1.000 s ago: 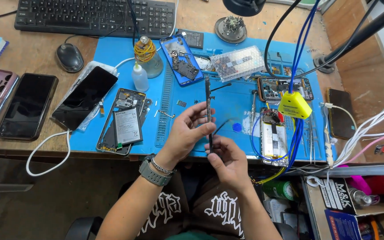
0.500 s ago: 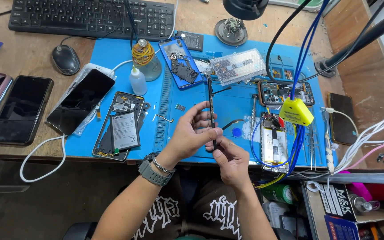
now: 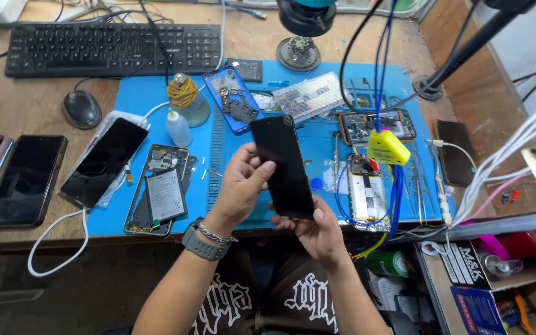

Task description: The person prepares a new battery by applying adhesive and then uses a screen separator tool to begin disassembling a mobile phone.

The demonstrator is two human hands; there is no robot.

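The black phone panel (image 3: 282,166) looks glossy and smooth, like glass. The blue work mat (image 3: 144,99) is matt and rubbery, ribbed in one strip. The desk (image 3: 26,93) is bare, dull wood. The keyboard (image 3: 113,48) and mouse (image 3: 82,109) are matt black plastic. The wristband (image 3: 203,243) looks rubbery, beside a shiny metal chain bracelet (image 3: 216,234).

Bare forearms — grey watch (image 3: 205,244) and chain bracelet (image 3: 216,235) on the left wrist.
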